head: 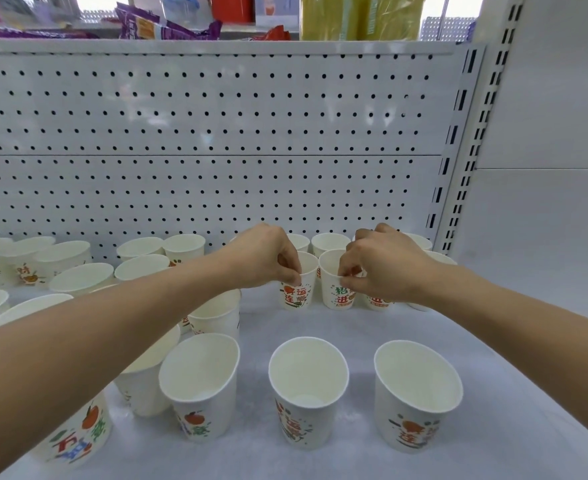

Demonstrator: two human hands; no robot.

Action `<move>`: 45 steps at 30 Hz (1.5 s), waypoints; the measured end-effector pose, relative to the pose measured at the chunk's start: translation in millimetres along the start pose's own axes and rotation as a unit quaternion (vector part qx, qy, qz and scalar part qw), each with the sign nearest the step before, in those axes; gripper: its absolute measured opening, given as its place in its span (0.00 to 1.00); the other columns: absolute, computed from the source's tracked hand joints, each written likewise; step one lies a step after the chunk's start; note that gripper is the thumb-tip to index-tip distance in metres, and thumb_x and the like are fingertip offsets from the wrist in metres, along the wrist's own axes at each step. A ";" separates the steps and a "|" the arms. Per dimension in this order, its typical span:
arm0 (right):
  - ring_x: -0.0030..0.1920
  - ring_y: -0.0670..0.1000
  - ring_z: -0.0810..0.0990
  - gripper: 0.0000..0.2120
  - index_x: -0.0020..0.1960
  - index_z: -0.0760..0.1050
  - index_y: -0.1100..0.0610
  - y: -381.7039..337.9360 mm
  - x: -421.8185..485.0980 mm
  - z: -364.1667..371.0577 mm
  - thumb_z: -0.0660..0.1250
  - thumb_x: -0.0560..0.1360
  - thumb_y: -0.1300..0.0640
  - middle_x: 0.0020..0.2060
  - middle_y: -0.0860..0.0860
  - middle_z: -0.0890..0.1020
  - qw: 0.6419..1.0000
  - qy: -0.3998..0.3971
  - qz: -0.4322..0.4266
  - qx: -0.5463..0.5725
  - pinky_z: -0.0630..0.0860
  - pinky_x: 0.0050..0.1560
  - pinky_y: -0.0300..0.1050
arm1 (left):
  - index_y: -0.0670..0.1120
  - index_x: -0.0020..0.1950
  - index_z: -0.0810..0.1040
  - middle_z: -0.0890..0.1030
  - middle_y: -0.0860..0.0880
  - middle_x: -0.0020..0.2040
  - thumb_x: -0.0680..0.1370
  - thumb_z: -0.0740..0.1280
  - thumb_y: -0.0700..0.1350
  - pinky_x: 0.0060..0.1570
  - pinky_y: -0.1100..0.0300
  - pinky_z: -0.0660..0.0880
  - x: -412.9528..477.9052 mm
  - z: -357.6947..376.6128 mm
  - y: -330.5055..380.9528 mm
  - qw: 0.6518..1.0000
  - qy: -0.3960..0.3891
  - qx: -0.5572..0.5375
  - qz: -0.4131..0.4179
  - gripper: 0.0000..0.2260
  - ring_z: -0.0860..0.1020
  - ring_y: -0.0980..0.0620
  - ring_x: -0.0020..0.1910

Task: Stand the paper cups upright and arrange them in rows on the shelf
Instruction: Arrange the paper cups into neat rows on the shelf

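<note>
Our left hand (264, 258) pinches the rim of one paper cup (297, 297), and our right hand (386, 268) pinches the rim of the neighbouring cup (337, 294). On both hands the fingers (290, 270) are curled over the lip. The two cups appear to stand upright, side by side, in the second row at the right of the shelf (354, 327), just in front of the back row (330, 242).

To do this well, we judge, we should line them up with the cups to their right and let go lightly, since a thin rim dents easily. Three front cups (306, 386) stand near the shelf's edge, and a loose cluster (78, 271) crowds the left. Behind rises a white pegboard (216, 133), with snack packets (168, 26) on the level above.
</note>
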State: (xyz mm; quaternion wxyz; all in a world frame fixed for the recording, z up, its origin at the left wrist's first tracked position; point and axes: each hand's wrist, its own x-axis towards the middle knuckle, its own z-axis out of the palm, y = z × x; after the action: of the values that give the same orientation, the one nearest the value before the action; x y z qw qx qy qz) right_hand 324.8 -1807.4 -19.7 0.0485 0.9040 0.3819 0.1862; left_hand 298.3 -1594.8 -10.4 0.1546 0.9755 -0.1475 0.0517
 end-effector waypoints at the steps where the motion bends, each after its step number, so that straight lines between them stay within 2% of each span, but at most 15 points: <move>1: 0.46 0.47 0.73 0.08 0.45 0.80 0.48 0.2 0.2 0.0 0.64 0.75 0.46 0.39 0.44 0.81 1.000 -0.001 0.001 -0.002 0.66 0.52 0.44 | 0.51 0.47 0.86 0.82 0.58 0.39 0.72 0.75 0.47 0.31 0.75 0.66 0.4 0.4 0.3 1.000 0.002 0.002 0.000 0.05 0.77 0.65 0.36; 6: 0.50 0.48 0.73 0.08 0.48 0.81 0.46 0.4 1.7 -0.2 0.65 0.75 0.45 0.42 0.44 0.82 1.000 -0.016 0.014 0.006 0.68 0.57 0.47 | 0.51 0.49 0.85 0.85 0.55 0.45 0.71 0.75 0.47 0.35 0.74 0.68 0.2 0.2 0.0 1.000 0.003 0.002 -0.001 0.08 0.79 0.61 0.41; 9: 0.56 0.47 0.72 0.14 0.58 0.78 0.43 0.3 -3.8 -7.5 0.66 0.74 0.42 0.54 0.43 0.80 0.999 -0.007 0.038 0.032 0.64 0.56 0.43 | 0.51 0.54 0.83 0.83 0.56 0.50 0.71 0.75 0.51 0.38 0.73 0.68 -4.9 -7.2 4.1 1.000 0.026 -0.004 0.006 0.13 0.77 0.62 0.46; 11: 0.59 0.46 0.71 0.15 0.61 0.76 0.41 0.8 -14.8 -15.3 0.65 0.75 0.42 0.58 0.42 0.77 0.993 0.015 0.062 0.098 0.64 0.58 0.43 | 0.53 0.56 0.82 0.82 0.58 0.52 0.72 0.73 0.53 0.44 0.71 0.72 -15.7 -15.8 10.4 0.998 0.049 -0.022 0.023 0.13 0.77 0.64 0.47; 13: 0.59 0.44 0.73 0.13 0.58 0.78 0.40 -0.2 -32.9 -24.6 0.66 0.74 0.43 0.57 0.38 0.77 0.977 0.036 0.075 0.194 0.69 0.61 0.47 | 0.58 0.55 0.82 0.81 0.62 0.51 0.73 0.71 0.56 0.50 0.65 0.74 -35.4 -23.4 21.2 0.997 0.061 -0.035 0.041 0.12 0.76 0.66 0.49; 16: 0.55 0.40 0.77 0.15 0.54 0.81 0.41 -12.3 -68.1 -42.8 0.66 0.70 0.37 0.53 0.36 0.79 0.942 0.026 0.063 0.329 0.72 0.56 0.41 | 0.64 0.51 0.80 0.80 0.67 0.48 0.73 0.67 0.61 0.50 0.65 0.73 -76.5 -30.7 40.9 0.996 0.046 -0.049 0.064 0.09 0.75 0.68 0.50; 18: 0.58 0.39 0.76 0.18 0.54 0.81 0.40 -21.7 -90.4 -55.0 0.65 0.69 0.33 0.55 0.35 0.79 0.927 0.000 0.040 0.373 0.71 0.58 0.40 | 0.65 0.53 0.79 0.79 0.68 0.51 0.71 0.64 0.65 0.50 0.66 0.72 -102.2 -33.2 51.1 0.995 0.008 -0.053 0.085 0.13 0.74 0.70 0.53; 22: 0.63 0.30 0.67 0.28 0.62 0.70 0.29 -34.0 -122.4 -68.6 0.66 0.63 0.27 0.63 0.26 0.68 0.939 -0.134 0.016 0.316 0.69 0.62 0.39 | 0.68 0.63 0.70 0.72 0.72 0.55 0.59 0.67 0.72 0.45 0.74 0.67 -133.8 -30.8 61.5 0.994 -0.088 0.017 0.068 0.33 0.66 0.78 0.53; 25: 0.64 0.31 0.64 0.33 0.67 0.63 0.30 -42.3 -133.2 -68.5 0.70 0.64 0.31 0.65 0.26 0.62 0.954 -0.183 0.014 0.235 0.65 0.65 0.39 | 0.68 0.68 0.65 0.68 0.72 0.54 0.60 0.75 0.67 0.43 0.76 0.66 -136.5 -24.3 69.7 0.988 -0.114 0.072 0.076 0.38 0.65 0.82 0.48; 28: 0.62 0.36 0.68 0.27 0.67 0.67 0.35 -46.2 -136.9 -62.4 0.69 0.69 0.37 0.64 0.32 0.67 0.970 -0.134 0.032 0.199 0.69 0.65 0.43 | 0.65 0.67 0.68 0.67 0.72 0.50 0.65 0.76 0.61 0.40 0.77 0.66 -130.6 -15.4 79.1 0.988 -0.103 0.080 0.079 0.33 0.66 0.80 0.46; 31: 0.59 0.39 0.70 0.23 0.64 0.71 0.37 -37.6 -145.6 -56.7 0.68 0.69 0.40 0.60 0.35 0.71 0.971 -0.109 0.069 0.202 0.70 0.61 0.43 | 0.63 0.62 0.71 0.70 0.65 0.53 0.67 0.75 0.60 0.40 0.73 0.64 -123.0 -2.9 88.3 0.992 -0.079 0.076 0.068 0.26 0.69 0.66 0.49; 34: 0.57 0.43 0.72 0.21 0.60 0.71 0.40 -16.4 -155.6 -44.4 0.71 0.68 0.42 0.57 0.38 0.73 0.967 -0.068 0.126 0.211 0.71 0.58 0.44 | 0.59 0.61 0.70 0.71 0.61 0.54 0.67 0.75 0.58 0.44 0.64 0.66 -110.8 12.9 100.5 0.995 -0.048 0.058 0.057 0.25 0.69 0.59 0.51; 39: 0.50 0.46 0.75 0.21 0.57 0.72 0.48 19.3 -158.5 -13.9 0.74 0.67 0.49 0.53 0.44 0.77 0.937 0.037 0.215 0.271 0.74 0.51 0.44 | 0.54 0.61 0.72 0.72 0.57 0.55 0.67 0.76 0.54 0.48 0.62 0.68 -75.6 47.4 121.4 0.999 0.026 -0.035 0.033 0.26 0.70 0.57 0.53; 43: 0.48 0.49 0.75 0.17 0.54 0.73 0.50 34.5 -155.5 2.7 0.75 0.69 0.50 0.55 0.45 0.76 0.925 0.074 0.230 0.292 0.74 0.53 0.47 | 0.54 0.57 0.78 0.76 0.58 0.56 0.66 0.77 0.54 0.47 0.62 0.68 -48.3 62.2 125.1 0.995 0.062 -0.083 0.006 0.21 0.72 0.57 0.51; 45: 0.49 0.50 0.77 0.15 0.52 0.75 0.49 40.8 -153.3 5.3 0.74 0.69 0.48 0.55 0.44 0.76 0.925 0.072 0.229 0.295 0.75 0.54 0.50 | 0.55 0.53 0.81 0.77 0.56 0.61 0.65 0.78 0.55 0.54 0.60 0.70 -38.6 66.2 120.9 0.993 0.072 -0.096 0.006 0.18 0.72 0.56 0.58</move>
State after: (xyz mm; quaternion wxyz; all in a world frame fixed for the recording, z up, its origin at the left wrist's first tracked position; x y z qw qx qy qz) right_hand 256.3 -1944.4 -61.1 -0.2915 0.9245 0.2047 0.1357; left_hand 228.6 -1715.1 -44.1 0.2574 0.9490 -0.1464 0.1084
